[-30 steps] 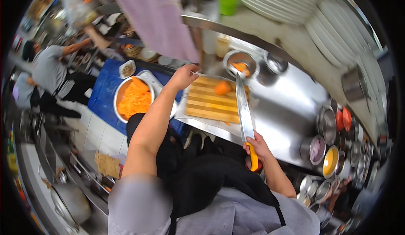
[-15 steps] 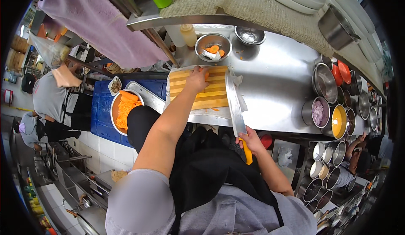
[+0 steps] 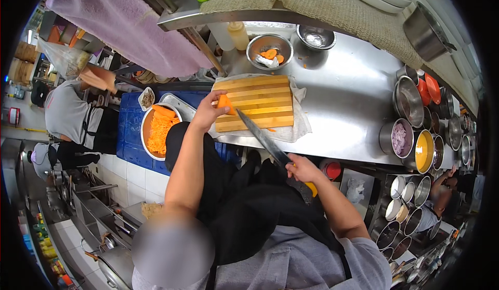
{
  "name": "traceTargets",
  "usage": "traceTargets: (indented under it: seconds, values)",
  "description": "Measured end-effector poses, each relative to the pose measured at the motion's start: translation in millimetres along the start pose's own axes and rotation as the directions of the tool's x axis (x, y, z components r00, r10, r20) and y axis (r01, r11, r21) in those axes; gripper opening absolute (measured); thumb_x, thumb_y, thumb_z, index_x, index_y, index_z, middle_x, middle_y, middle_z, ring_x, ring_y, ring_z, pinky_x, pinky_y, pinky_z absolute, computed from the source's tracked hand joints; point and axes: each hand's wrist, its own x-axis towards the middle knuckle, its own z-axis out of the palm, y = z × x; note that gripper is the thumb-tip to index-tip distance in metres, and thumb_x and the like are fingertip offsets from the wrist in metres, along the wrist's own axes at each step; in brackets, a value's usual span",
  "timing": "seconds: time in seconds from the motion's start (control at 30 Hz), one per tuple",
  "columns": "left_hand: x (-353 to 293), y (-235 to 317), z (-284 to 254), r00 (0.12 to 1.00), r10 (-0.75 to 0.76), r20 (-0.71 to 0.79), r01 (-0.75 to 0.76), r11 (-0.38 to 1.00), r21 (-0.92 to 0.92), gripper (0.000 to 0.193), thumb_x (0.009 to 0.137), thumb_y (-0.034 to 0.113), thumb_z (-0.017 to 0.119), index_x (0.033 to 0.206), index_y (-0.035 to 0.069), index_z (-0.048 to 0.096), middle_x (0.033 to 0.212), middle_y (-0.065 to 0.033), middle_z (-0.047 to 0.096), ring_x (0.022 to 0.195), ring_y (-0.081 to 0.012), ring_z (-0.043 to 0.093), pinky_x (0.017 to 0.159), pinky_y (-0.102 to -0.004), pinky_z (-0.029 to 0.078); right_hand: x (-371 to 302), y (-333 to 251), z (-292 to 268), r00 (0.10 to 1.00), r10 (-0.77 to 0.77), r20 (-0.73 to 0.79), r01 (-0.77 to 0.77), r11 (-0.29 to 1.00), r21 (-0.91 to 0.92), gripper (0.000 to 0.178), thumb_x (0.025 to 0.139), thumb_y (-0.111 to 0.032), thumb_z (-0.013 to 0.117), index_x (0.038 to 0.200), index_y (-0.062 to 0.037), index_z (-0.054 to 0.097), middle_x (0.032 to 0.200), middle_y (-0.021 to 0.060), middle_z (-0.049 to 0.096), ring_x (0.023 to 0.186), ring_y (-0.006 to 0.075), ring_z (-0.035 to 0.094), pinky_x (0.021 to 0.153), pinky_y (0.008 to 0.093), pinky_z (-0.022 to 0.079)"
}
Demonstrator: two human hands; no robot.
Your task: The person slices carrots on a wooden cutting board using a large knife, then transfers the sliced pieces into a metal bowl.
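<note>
A chunk of orange carrot (image 3: 224, 104) is pinched in my left hand (image 3: 208, 112), over the left edge of the striped wooden cutting board (image 3: 265, 100). My right hand (image 3: 304, 169) is closed round the yellow handle of a large kitchen knife (image 3: 264, 140), in front of the counter. Its blade slants up and left, with the tip close to the carrot; I cannot tell whether they touch. Under the board lies a white cloth (image 3: 300, 118). A small orange scrap rests near the board's front edge.
Left of the board, a bowl (image 3: 146, 130) of shredded carrot stands on a blue lid (image 3: 130, 121) beside a metal tray. Behind the board are two steel bowls, one with carrot slices (image 3: 270, 53). Pots stand at right, one with chopped onion (image 3: 399, 138). A shelf (image 3: 176, 19) overhangs the counter.
My left hand has drawn back from the board's middle toward its left edge with the carrot. The knife has swung from pointing away to slanting left, its tip now near the carrot.
</note>
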Motion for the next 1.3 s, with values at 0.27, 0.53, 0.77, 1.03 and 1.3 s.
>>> traceTargets:
  seconds: [0.27, 0.53, 0.77, 1.03, 1.3]
  values:
    - [3.1, -54.8, 34.0, 1.0, -0.007, -0.015, 0.009, 0.985, 0.172, 0.06, 0.085, 0.009, 0.082, 0.139, 0.004, 0.056, 0.129, -0.0162, 0.064, 0.109, -0.0273, 0.067, 0.095, -0.0352, 0.055, 12.5, -33.5, -49.0, 0.976, -0.097, -0.196, 0.0, 0.897, -0.442, 0.028, 0.1, -0.015, 0.053, 0.123, -0.0029, 0.046, 0.082, 0.0183, 0.072, 0.082, 0.0418, 0.071, 0.074, 0.051, 0.054]
    - [-5.3, -59.9, 56.9, 0.929, 0.285, -0.238, -0.147, 0.87, 0.47, 0.055, 0.084, 0.011, 0.081, 0.132, 0.007, 0.056, 0.124, -0.0146, 0.054, 0.097, -0.0292, 0.066, 0.086, -0.0363, 0.058, 31.1, -95.9, -23.2, 0.935, -0.22, -0.28, -0.065, 0.667, -0.742, 0.023, 0.098, -0.015, 0.05, 0.118, -0.0036, 0.046, 0.086, 0.0258, 0.071, 0.084, 0.0471, 0.069, 0.077, 0.0574, 0.052]
    - [-10.4, -82.5, 80.1, 0.807, 0.425, -0.41, -0.241, 0.871, 0.428, 0.042, 0.09, 0.013, 0.074, 0.128, 0.006, 0.056, 0.122, -0.0158, 0.054, 0.106, -0.0303, 0.061, 0.091, -0.0398, 0.054, 45.1, -105.0, -21.8, 0.975, -0.099, -0.201, -0.106, 0.589, -0.801, 0.029, 0.092, -0.006, 0.046, 0.12, -0.0007, 0.048, 0.089, 0.0266, 0.071, 0.087, 0.0443, 0.07, 0.076, 0.0557, 0.053]
    - [-11.3, -91.2, 84.7, 0.733, 0.49, -0.472, -0.255, 0.841, 0.478, 0.034, 0.093, 0.016, 0.067, 0.124, 0.006, 0.059, 0.12, -0.0214, 0.05, 0.113, -0.0413, 0.052, 0.098, -0.047, 0.047, 49.2, -128.3, -12.5, 0.964, -0.215, -0.157, 0.001, 0.593, -0.805, 0.027, 0.091, -0.005, 0.047, 0.118, -0.0001, 0.049, 0.08, 0.0253, 0.07, 0.08, 0.0448, 0.07, 0.071, 0.0562, 0.052]
    - [-4.7, -88.8, 87.4, 0.726, 0.495, -0.476, -0.239, 0.832, 0.501, 0.031, 0.091, 0.016, 0.068, 0.119, 0.008, 0.059, 0.118, -0.0205, 0.051, 0.112, -0.0412, 0.053, 0.096, -0.0484, 0.047, 53.7, -152.7, -10.2, 0.963, -0.24, -0.121, 0.035, 0.558, -0.829, 0.024, 0.09, -0.004, 0.049, 0.114, -0.0004, 0.049, 0.071, 0.0234, 0.068, 0.073, 0.0441, 0.069, 0.065, 0.0557, 0.053]
